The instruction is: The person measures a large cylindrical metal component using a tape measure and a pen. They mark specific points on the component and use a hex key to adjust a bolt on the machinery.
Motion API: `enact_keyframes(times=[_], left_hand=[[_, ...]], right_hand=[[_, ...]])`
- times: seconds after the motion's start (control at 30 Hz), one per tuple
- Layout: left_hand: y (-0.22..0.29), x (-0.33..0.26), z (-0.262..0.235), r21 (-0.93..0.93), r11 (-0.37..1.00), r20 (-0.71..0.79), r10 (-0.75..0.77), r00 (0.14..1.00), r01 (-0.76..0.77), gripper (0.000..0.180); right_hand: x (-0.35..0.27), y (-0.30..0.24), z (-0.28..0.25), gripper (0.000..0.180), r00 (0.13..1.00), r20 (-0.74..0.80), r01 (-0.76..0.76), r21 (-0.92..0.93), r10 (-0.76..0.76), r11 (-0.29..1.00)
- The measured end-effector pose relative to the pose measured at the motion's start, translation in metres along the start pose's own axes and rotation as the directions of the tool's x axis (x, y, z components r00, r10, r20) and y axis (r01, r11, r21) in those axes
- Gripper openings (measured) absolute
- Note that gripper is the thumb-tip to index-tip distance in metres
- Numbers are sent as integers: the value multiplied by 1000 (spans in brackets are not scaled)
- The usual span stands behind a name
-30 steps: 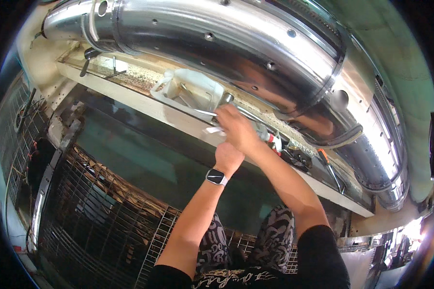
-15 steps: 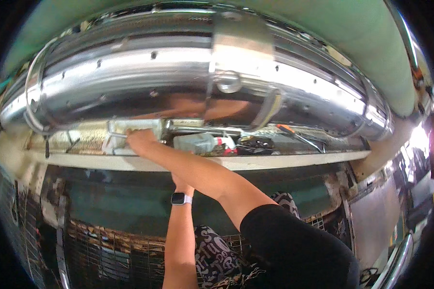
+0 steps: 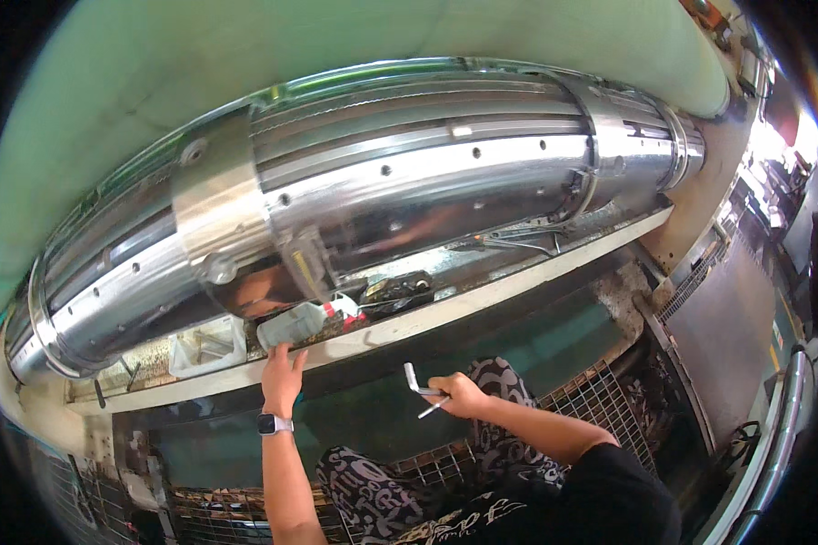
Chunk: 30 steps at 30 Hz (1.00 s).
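Tool [image 3: 412,379], bent and metal, sits in the right hand [image 3: 457,396], whose fingers are curled tightly round it, above the person's lap. Its shank runs left out of the fist, roughly crosswise, then its end turns up, pointing away from the body toward the cylinder [image 3: 427,177]. A thin rod [image 3: 433,408] slants down-left from the same fist. The left hand [image 3: 284,374], fingers loosely spread, reaches over the rail [image 3: 482,298] beside the bottle [image 3: 291,327]; contact is unclear.
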<state>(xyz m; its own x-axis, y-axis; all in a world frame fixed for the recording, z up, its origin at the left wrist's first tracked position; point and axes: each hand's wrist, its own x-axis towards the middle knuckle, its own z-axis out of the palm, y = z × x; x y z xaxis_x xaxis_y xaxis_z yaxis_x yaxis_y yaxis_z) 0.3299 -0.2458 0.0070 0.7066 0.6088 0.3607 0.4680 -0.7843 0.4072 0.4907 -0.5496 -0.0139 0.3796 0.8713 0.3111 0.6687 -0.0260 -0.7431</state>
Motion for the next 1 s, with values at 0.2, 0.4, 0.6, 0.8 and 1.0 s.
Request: enact_keyframes(times=[0.2,0.4,0.6,0.8,1.0], left_hand=[[94,-41,-10,-337,920,254,-116,960,200,57],[182,-83,16,-651,734,529,253,810,196,91],[217,-63,10,-604,767,653,318,687,219,104],[228,-45,-1,-618,786,538,429,726,-5,94],[200,-5,-113,-347,936,539,255,803,-64,26]], right_hand=[[-23,4,4,18,973,2,-214,371,230,904],[-23,-15,6,32,927,354,-330,623,121,709],[-13,-6,-35,30,811,583,-526,688,51,500],[-6,-16,-58,30,970,229,-88,652,-85,753],[-5,-25,-211,19,892,-415,10,415,179,910]])
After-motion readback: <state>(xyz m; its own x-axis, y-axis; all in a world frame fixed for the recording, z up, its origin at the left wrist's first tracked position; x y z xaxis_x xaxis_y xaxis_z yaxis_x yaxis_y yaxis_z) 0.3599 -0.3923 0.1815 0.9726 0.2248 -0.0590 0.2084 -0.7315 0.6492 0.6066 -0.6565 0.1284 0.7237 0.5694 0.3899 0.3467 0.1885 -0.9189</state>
